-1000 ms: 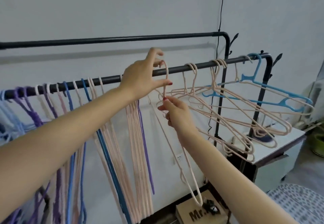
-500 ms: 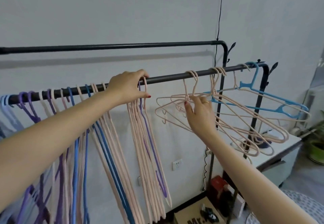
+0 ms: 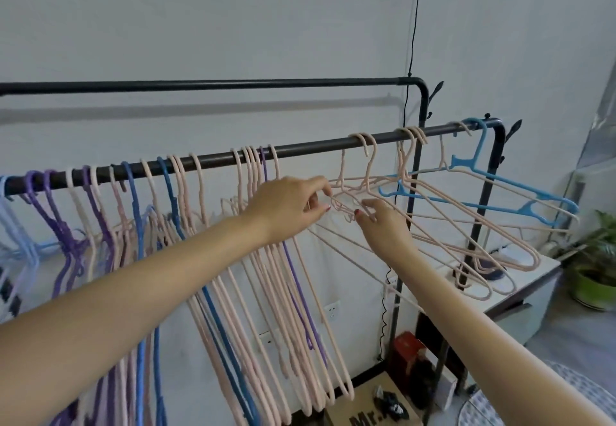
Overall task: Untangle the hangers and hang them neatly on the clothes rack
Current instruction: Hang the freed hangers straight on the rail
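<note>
Reaching in from seven o'clock, the left hand (image 3: 286,207) pinches the near tip of a tangled pink hanger (image 3: 343,197) between thumb and fingers (image 3: 318,189). From five o'clock the right hand (image 3: 383,225) meets the same knot, its fingertips curled round the wire where several pink frames cross. That tangle (image 3: 433,225) hangs from the front rail (image 3: 310,149) of the black clothes rack, splayed out toward three o'clock, with a light blue hanger (image 3: 493,182) threaded through it near the rail's bent end. Toward nine o'clock the sorted hangers (image 3: 260,259) hang straight down in a row: pink ones, then dark blue (image 3: 170,192), purple (image 3: 63,225) and pale blue at the far edge. A second rail (image 3: 213,85) runs behind and higher. Under the tangle's low loops stands a white surface (image 3: 540,279), and a green potted plant (image 3: 596,269) sits at four o'clock.
</note>
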